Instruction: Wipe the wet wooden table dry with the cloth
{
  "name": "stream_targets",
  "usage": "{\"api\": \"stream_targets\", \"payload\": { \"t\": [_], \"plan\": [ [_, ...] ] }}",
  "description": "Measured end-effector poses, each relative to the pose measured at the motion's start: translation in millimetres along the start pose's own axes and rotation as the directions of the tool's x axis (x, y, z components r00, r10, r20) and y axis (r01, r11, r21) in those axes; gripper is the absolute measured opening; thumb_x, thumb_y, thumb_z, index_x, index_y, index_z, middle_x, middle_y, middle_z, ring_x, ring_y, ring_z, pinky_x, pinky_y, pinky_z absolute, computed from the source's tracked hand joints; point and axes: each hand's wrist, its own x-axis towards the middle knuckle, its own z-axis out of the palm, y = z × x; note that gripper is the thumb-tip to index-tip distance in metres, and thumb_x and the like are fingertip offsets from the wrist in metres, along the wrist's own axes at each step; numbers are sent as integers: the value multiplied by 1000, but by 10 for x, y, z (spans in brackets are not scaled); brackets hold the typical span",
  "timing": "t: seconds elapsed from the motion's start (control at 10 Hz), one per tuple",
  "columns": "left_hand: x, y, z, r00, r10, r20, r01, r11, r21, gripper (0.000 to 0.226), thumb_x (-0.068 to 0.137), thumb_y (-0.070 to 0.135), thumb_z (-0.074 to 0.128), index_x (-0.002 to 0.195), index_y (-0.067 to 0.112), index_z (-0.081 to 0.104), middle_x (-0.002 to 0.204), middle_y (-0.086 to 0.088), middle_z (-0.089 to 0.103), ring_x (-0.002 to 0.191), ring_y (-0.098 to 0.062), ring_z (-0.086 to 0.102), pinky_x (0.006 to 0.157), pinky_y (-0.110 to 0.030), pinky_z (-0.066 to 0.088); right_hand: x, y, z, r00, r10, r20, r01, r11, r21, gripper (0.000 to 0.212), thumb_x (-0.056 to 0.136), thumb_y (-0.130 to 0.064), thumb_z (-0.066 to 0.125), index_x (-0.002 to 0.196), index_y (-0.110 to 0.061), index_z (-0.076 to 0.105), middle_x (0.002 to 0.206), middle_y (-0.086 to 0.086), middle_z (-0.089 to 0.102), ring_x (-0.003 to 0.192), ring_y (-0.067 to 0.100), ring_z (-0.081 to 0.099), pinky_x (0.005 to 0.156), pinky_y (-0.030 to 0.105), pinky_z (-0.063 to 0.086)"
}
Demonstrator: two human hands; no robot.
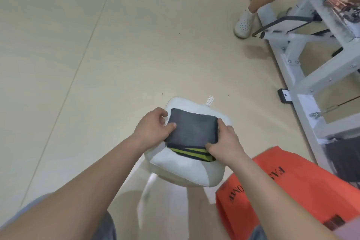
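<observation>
Floor (pixel 97 45): pale and bare on the left; no wooden table shows in this view, so the wet surface must lie somewhere out of frame.
Left grip (pixel 153 128): closed on the cloth's left edge, thumb laid on top and fingers curled round the side.
Cloth (pixel 192 130): grey, folded into a thick rectangle, held between both hands just above the white bag.
White bag (pixel 181 169): soft and pale, under the cloth, with a strap trailing toward the viewer.
Striped item (pixel 191 153): yellow and black, lying on the bag right beneath the cloth's near edge; what it is I cannot tell.
Right grip (pixel 226 142): closed on the cloth's right edge, fingers hooked over the far corner and thumb at the near one, close to the striped item.
Step in hand: likely lifting the cloth clear of the bag, wiping not yet begun.
Doing it well: raise it level with both grips even, so the fold holds and the striped item stays behind.
Orange bag (pixel 292 191): just right of the white bag.
White frame (pixel 303 76): metal legs at far right.
</observation>
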Motion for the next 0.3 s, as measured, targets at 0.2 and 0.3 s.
{"api": "stream_targets", "payload": {
  "t": [0.2, 0.3],
  "plan": [
    [-54, 42, 6, 989, 139, 59, -146, 978, 147, 32, 90, 36, 72, 118, 24, 65, 113, 9, 64, 93, -11, 65, 91, -33, 52, -31, -194, 20, 996, -58, -69, 33, 946, -323, 69, 88, -45, 66, 146, -23, 36, 133, 2, 42, 128, 27, 42, 85, 39, 50],
    [-65, 118, -45, 974, 224, 17, -224, 964, 143, 28, 92, 36, 70, 118, 27, 65, 113, 13, 63, 93, -5, 65, 88, -30, 52, -166, -482, -287, 985, -129, -111, 129, 992, -8, 36, 90, -49, 68, 116, -25, 68, 114, -6, 68, 109, 21, 63, 85, 39, 57]
  ]
}}
